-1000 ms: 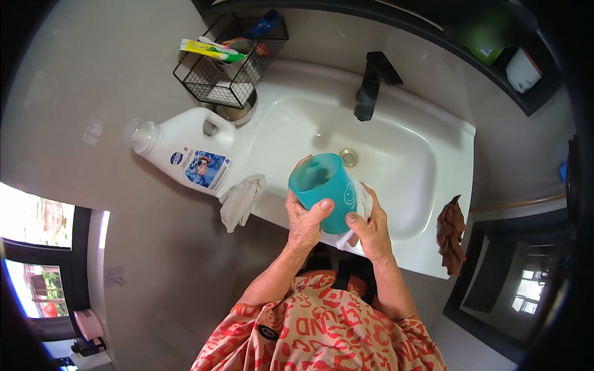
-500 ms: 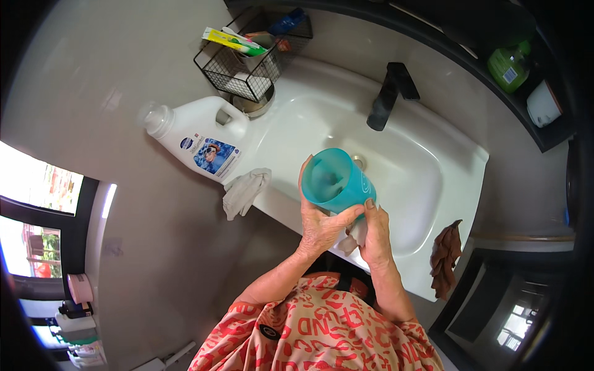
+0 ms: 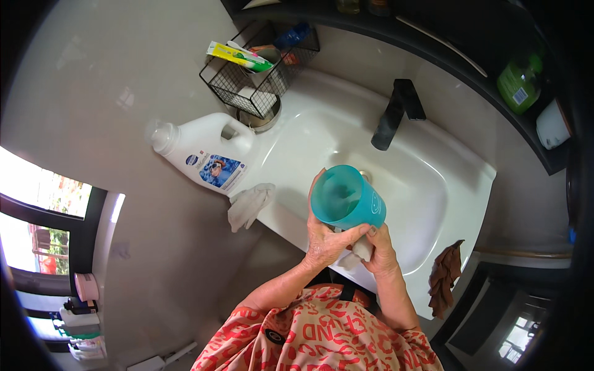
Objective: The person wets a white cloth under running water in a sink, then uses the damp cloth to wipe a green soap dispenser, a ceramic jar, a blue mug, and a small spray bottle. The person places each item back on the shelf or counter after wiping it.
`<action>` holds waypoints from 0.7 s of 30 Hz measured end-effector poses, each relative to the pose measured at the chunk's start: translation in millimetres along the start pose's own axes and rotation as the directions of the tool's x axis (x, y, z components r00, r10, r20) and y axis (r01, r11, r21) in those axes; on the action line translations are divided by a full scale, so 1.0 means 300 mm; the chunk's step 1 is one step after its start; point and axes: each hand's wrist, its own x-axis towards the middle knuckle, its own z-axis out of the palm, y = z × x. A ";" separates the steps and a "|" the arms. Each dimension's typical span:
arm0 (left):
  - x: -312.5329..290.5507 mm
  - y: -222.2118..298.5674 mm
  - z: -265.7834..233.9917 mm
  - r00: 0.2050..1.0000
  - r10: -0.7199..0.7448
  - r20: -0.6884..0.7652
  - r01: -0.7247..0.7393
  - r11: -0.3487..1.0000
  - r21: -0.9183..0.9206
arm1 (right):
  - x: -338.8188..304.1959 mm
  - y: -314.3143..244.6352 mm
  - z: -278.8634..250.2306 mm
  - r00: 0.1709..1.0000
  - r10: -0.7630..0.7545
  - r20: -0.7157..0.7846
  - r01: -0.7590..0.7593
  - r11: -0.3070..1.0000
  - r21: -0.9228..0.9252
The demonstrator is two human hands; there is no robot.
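Note:
A turquoise plastic cup is held over the near side of the white sink, its open mouth tilted up toward me. My left hand is wrapped round the cup's left side, with the thumb across its lower part. Close to the base, my right hand is closed on a white cloth, which hangs below the cup. The right fingertips touch the cup beside my left thumb. Part of the cloth is hidden behind my hands.
A black faucet rises behind the basin. Along the left rim stand a white detergent bottle, a pale cloth and a wire basket. A brown cloth hangs at the right edge. Above runs a dark shelf with a green bottle.
My right fingers have slid lower on the cup, and the white cloth shows more between my hands. The cup has turned slightly. The whole view has shifted a little.

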 end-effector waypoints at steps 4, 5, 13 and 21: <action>0.079 0.009 -0.073 0.994 0.043 -0.102 -0.040 0.999 0.031 | 0.041 0.016 0.030 0.987 0.104 -0.124 -0.136 0.947 -0.292; 0.110 0.009 -0.093 0.990 0.028 -0.137 -0.027 1.000 0.007 | 0.034 -0.002 0.061 0.985 0.071 -0.158 -0.125 0.924 -0.361; 0.155 0.003 -0.167 0.988 0.138 0.074 -0.144 0.986 0.087 | 0.158 -0.059 0.179 0.826 -0.562 -0.040 0.323 0.531 -0.783; 0.363 0.218 -0.194 0.923 0.374 -0.092 -0.369 0.927 0.059 | 0.170 0.054 0.126 0.913 -0.404 -0.061 0.170 0.512 -0.842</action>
